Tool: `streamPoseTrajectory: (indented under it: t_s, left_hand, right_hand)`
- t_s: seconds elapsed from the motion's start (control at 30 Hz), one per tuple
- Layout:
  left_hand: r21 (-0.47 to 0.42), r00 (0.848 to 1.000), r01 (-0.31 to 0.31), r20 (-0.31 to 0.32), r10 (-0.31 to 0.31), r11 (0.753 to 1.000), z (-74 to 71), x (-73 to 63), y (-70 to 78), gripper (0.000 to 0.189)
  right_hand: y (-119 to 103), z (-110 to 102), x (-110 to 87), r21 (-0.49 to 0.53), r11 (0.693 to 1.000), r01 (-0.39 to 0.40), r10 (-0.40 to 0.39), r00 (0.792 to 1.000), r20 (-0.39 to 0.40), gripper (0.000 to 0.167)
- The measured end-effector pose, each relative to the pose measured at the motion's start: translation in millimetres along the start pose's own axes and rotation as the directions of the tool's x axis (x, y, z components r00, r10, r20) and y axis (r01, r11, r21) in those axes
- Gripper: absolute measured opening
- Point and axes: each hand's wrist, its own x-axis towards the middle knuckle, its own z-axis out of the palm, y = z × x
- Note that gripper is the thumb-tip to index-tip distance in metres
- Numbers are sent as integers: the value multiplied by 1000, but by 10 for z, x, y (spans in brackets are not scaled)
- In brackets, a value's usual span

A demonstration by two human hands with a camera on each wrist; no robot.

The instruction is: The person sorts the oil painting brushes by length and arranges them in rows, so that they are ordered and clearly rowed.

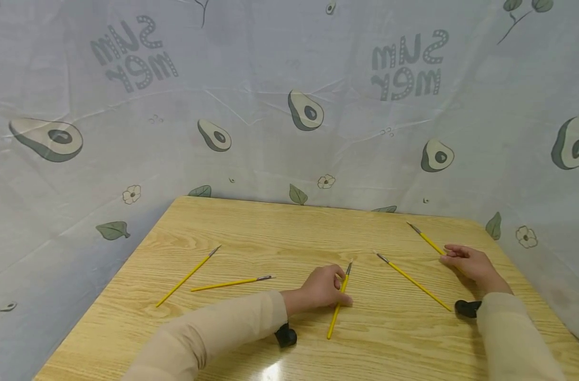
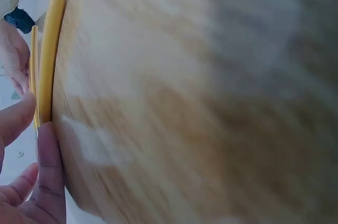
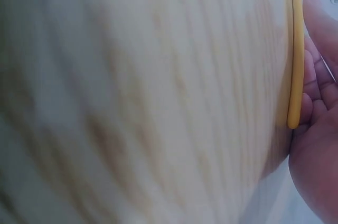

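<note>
Here, a yellow paintbrush (image 1: 334, 317) lies midway across the counter (image 1: 280, 233), under the left hand (image 1: 320, 288), with the right hand (image 1: 472, 265) at a second brush (image 1: 431, 243) toward the far right corner; whether either hand's fingers grip, I can't tell. A third brush (image 1: 413, 281) lies between, a fourth brush (image 1: 232, 283) and fifth brush (image 1: 188, 275) nearer the left edge.

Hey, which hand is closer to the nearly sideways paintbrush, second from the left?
Left. The left hand is to the right of that sideways paintbrush, at the middle paintbrush; the right hand is much farther right, at the farthest-back paintbrush.
</note>
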Motion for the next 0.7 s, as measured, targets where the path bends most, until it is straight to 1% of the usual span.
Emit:
streamPoseTrajectory:
  t_s: [0.07, 0.13, 0.37, 0.5, 0.6, 0.7]
  left_hand:
    - [50, 1000, -13, 2, 12, 999, -1, 0, 13, 49]
    - [81, 1000, -22, 6, 22, 996, 0, 4, 17, 48]
    - [32, 999, -38, 3, 38, 999, 9, 26, -13, 38]
    - [44, 999, -53, 0, 53, 998, 3, 29, -11, 37]
    - [55, 998, -62, 4, 62, 997, -4, 21, 5, 36]
    - [46, 998, -64, 14, 64, 997, -7, 14, 21, 35]
  right_hand:
    - [-6, 11, -2, -7, 1000, 2, -2, 1000, -15, 71]
    - [-11, 23, -2, -10, 1000, 6, -6, 1000, -24, 70]
    - [-15, 53, 8, 39, 999, -32, 34, 999, -37, 73]
    - [13, 58, 37, 65, 996, -53, 56, 997, -44, 72]
    - [34, 55, 47, 67, 996, -57, 61, 997, -57, 72]
    - [45, 49, 42, 62, 996, -60, 64, 996, -66, 72]
